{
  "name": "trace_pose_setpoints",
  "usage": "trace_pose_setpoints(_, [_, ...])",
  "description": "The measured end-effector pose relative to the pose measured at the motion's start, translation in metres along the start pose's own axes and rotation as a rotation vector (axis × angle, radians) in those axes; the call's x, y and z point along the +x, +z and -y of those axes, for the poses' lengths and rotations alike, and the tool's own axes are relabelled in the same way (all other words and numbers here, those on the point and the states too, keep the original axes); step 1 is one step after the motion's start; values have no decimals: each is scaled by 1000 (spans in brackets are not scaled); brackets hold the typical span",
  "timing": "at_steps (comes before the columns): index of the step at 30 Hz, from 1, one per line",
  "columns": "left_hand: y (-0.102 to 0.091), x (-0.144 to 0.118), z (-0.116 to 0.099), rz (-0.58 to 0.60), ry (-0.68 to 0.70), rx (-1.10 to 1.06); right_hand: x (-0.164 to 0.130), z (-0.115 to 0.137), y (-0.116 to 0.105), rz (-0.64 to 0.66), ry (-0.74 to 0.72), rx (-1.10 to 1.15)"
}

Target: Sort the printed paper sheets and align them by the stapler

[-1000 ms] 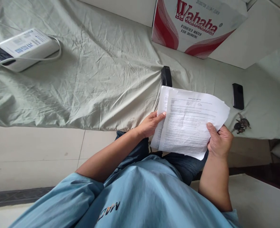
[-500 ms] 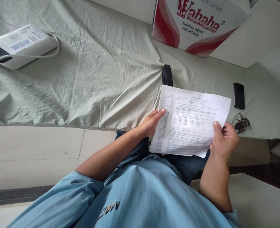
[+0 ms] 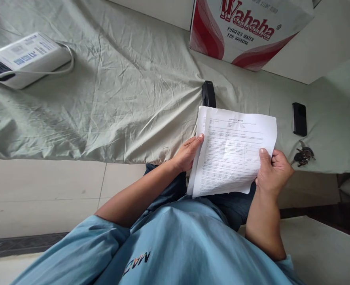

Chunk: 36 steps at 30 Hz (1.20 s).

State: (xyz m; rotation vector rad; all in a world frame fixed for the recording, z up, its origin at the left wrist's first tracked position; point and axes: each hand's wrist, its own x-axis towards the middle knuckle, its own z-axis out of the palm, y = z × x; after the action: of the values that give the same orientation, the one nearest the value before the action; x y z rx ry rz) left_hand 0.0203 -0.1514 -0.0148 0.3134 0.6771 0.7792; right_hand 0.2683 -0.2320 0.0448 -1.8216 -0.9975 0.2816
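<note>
Nearest the camera, a blue shirt (image 3: 169, 253) filled the lower view, with both bare forearms reaching forward over dark trousers. The left hand (image 3: 187, 154) pinched the left edge of a stack of printed papers (image 3: 232, 152), thumb on top, its grip clamped on the sheets. The right hand (image 3: 272, 172) closed on the right edge, thumb pressed on the page. The papers were held in the air above the lap, just before the bed (image 3: 118, 99) with its wrinkled green sheet. Beyond them on the bed lay a black stapler (image 3: 208, 94), a black phone (image 3: 299, 118) and keys (image 3: 303, 155). Farther off sat a white device (image 3: 23, 59) and a red-and-white carton (image 3: 246, 31).
</note>
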Motion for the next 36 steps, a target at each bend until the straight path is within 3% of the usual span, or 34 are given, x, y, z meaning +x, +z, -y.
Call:
trace_pose_setpoints(3, [-3,2,1,5,-1,-4,0,-4,5,-109,-42,-79])
trace_pose_setpoints(9, [-4,6,1,9,-8,-46,3,-6,9,-55,-37,-193])
trace_pose_setpoints(16, [0,3,-3,106,-18,-102,5,2,9,-29,-52,-259])
trace_pose_setpoints(23, [1,0,-4,45,-29,-46,2,4,9,-16,-48,-182])
trace_pose_setpoints(36, [3,-2,-4,43,-33,-11,-1,14,12,-35,-122,-200])
